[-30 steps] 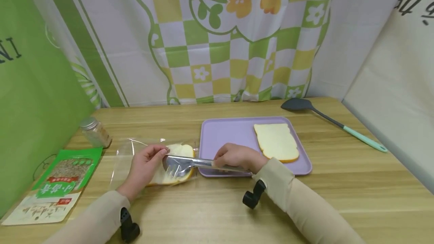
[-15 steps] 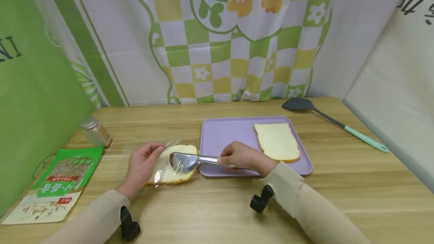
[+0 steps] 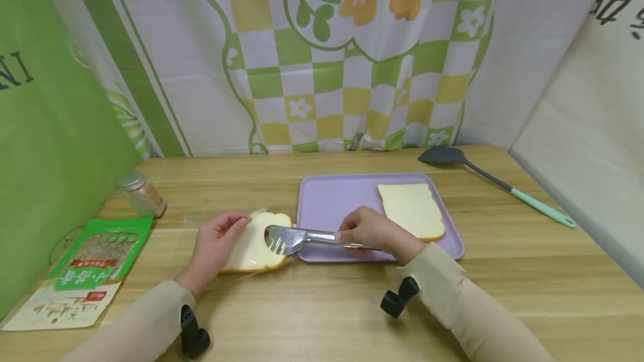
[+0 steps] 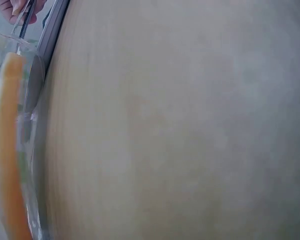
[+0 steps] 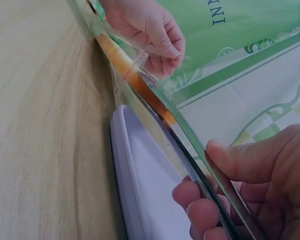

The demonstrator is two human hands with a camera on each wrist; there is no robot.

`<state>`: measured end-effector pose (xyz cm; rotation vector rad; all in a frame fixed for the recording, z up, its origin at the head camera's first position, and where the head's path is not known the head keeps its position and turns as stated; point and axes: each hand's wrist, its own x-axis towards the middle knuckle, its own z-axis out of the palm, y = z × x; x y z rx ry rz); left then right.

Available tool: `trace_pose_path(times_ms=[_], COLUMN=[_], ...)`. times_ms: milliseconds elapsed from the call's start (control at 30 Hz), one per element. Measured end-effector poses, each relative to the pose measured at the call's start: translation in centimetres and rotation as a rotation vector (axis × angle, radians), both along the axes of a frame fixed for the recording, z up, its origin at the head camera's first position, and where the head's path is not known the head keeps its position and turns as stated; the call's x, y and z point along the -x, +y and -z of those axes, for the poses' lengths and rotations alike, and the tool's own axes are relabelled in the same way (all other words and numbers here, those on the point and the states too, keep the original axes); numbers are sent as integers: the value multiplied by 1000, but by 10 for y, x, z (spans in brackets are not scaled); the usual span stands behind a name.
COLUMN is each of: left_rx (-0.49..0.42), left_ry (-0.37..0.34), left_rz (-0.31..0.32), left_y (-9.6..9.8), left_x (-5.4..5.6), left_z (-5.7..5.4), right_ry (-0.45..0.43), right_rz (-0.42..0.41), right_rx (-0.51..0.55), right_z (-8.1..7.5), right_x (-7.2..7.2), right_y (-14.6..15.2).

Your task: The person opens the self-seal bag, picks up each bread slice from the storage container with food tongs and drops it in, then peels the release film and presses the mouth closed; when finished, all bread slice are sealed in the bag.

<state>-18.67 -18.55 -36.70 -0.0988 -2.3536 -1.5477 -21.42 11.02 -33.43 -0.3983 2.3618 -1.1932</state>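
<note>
My right hand (image 3: 369, 230) holds metal food tongs (image 3: 322, 237), thumb on one arm and fingers under the other. Their forked head overlaps the right part of a bread slice (image 3: 256, 253) in a clear plastic bag (image 4: 32, 200). Whether the tongs' tips sit inside the bag I cannot tell. At the bag's upper left, my left hand (image 3: 213, 242) pinches the plastic between thumb and fingers. The right wrist view shows the slice's brown crust (image 5: 140, 85) tilted between the left hand and the tongs. A second bread slice (image 3: 411, 211) lies on the purple tray (image 3: 329, 197).
On the left are a spice jar (image 3: 143, 194) with a metal lid and a green seed packet (image 3: 93, 264). A dark spatula (image 3: 483, 175) with a mint handle lies at the back right. Curtains (image 3: 342, 88) hang behind the wooden table (image 3: 312, 312).
My right hand has moved right, drawing the tongs' head toward the bagged slice's right edge. My left hand stays nearly in place, and the plastic around it has shifted.
</note>
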Motion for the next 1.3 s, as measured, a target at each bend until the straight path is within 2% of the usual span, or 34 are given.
trace_pose_path(times_ms=[133, 233, 433, 500, 667, 767, 1000, 1133, 1300], left_rx=[11, 13, -56, -60, -9, 3, -85, -119, -73], left_ry=[-25, -10, 92, 95, 44, 22, 92, 91, 90], left_rz=[17, 26, 192, 209, 104, 63, 113, 132, 139], left_y=[2, 3, 7, 7, 2, 0, 7, 13, 12], left_x=[0, -1, -2, -2, -1, 0, 0, -3, -4], left_z=[1, 2, 4, 4, 3, 3, 2, 1, -1], right_ry=[-34, -35, -22, -18, -13, -16, -3, -5, -12], right_rz=[-28, -36, -26, -27, -29, -31, -39, -14, 10], right_rx=[49, 73, 73, 80, 92, 113, 161, 138, 101], right_z=[1, 1, 5, 8, 14, 16, 13, 13, 16], right_x=[2, 5, 7, 7, 7, 7, 6, 6, 5], right_y=[1, -1, -8, -10, -9, -6, -11, -19, -28])
